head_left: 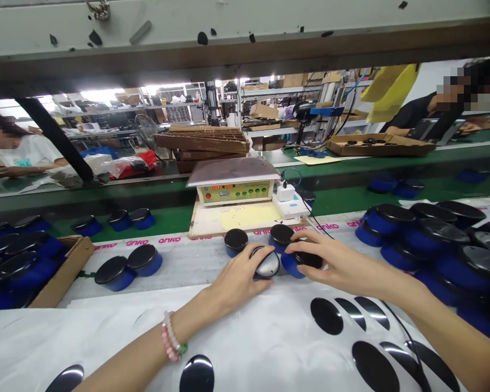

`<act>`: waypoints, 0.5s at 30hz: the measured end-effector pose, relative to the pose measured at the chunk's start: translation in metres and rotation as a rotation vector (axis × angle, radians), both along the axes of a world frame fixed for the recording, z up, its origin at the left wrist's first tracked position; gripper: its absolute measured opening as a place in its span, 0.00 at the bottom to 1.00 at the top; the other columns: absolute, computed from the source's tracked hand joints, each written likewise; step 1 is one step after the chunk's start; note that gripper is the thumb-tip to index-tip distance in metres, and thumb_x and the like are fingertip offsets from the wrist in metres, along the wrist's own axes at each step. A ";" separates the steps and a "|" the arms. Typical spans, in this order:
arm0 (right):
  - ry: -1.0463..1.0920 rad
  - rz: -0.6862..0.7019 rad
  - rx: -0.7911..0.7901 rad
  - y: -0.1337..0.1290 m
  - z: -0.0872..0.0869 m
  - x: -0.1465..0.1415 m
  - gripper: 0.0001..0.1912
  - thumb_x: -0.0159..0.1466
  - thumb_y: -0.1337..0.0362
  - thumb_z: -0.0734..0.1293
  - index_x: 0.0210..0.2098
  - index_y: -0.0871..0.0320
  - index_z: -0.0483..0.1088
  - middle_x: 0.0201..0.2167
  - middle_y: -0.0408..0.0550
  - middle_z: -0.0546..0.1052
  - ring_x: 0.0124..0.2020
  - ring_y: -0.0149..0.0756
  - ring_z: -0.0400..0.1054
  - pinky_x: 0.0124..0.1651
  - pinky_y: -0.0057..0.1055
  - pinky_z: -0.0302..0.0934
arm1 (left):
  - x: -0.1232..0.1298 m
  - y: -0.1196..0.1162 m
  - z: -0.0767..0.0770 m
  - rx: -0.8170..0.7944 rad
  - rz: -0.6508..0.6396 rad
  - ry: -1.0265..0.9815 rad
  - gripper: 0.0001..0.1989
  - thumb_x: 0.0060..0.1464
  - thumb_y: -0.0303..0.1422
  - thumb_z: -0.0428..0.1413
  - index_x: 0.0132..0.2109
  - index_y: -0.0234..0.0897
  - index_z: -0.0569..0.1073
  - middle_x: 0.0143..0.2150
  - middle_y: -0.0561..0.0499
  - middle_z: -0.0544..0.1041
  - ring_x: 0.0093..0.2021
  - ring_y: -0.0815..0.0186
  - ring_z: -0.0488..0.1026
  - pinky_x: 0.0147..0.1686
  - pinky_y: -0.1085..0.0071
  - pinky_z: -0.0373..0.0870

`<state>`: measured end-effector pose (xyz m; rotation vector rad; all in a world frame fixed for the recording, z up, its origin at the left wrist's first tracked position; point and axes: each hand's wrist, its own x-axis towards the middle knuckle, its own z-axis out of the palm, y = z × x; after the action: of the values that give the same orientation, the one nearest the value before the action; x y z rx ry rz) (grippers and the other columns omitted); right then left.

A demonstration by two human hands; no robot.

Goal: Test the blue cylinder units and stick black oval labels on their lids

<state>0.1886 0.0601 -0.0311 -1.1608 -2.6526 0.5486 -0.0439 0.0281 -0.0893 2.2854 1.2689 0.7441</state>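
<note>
My left hand grips a round black-rimmed piece with a silvery face, thumb and fingers curved around its edge. To its right, my right hand has its fingers curled over a round black-topped piece; its lower part is partly hidden. A blue round piece stands between the two hands. Just beyond them sit two blue round pieces with glossy black tops, one on the left and another in the middle. Glossy black discs lie on the white sheet below my hands.
A control box with lit red digits stands ahead, beside a white plug. Blue-and-black pieces are piled at right and in a cardboard box at left. A black cable crosses the sheet. Two people sit across the green belt.
</note>
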 end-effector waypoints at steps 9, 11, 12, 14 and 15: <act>0.049 0.019 0.138 0.001 0.001 0.001 0.15 0.63 0.58 0.61 0.47 0.50 0.71 0.54 0.50 0.66 0.52 0.42 0.66 0.50 0.37 0.63 | -0.006 0.005 -0.009 -0.039 -0.028 -0.007 0.31 0.52 0.32 0.57 0.62 0.47 0.58 0.64 0.48 0.57 0.60 0.57 0.63 0.60 0.59 0.61; 0.084 0.051 0.197 0.000 0.006 0.000 0.15 0.64 0.58 0.60 0.47 0.51 0.71 0.54 0.51 0.66 0.51 0.42 0.66 0.49 0.36 0.64 | -0.006 0.004 -0.009 -0.040 -0.026 -0.012 0.30 0.53 0.32 0.56 0.62 0.47 0.58 0.64 0.48 0.57 0.60 0.57 0.62 0.60 0.59 0.61; 0.097 0.072 0.227 0.000 0.010 -0.003 0.15 0.64 0.59 0.60 0.48 0.51 0.71 0.54 0.51 0.66 0.50 0.41 0.67 0.47 0.35 0.65 | -0.005 0.004 -0.009 -0.039 -0.023 -0.017 0.30 0.52 0.32 0.56 0.62 0.47 0.58 0.64 0.48 0.57 0.60 0.57 0.62 0.60 0.59 0.61; 0.115 0.129 0.278 0.000 0.022 -0.016 0.15 0.64 0.59 0.61 0.49 0.50 0.70 0.54 0.51 0.67 0.48 0.40 0.68 0.46 0.35 0.65 | -0.003 0.005 -0.010 -0.032 -0.011 -0.030 0.31 0.52 0.32 0.57 0.62 0.47 0.58 0.64 0.49 0.58 0.60 0.57 0.62 0.60 0.59 0.61; 0.126 0.168 0.299 0.001 0.028 -0.026 0.15 0.64 0.60 0.61 0.49 0.50 0.70 0.53 0.51 0.67 0.47 0.40 0.68 0.46 0.36 0.65 | -0.002 0.005 -0.012 -0.030 -0.001 -0.035 0.30 0.51 0.31 0.57 0.61 0.46 0.59 0.63 0.48 0.60 0.60 0.56 0.63 0.59 0.59 0.62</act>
<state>0.1629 0.0612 -0.0034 -0.7978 -2.6222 0.2288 -0.0461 0.0327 -0.1009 2.2395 1.2547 0.7564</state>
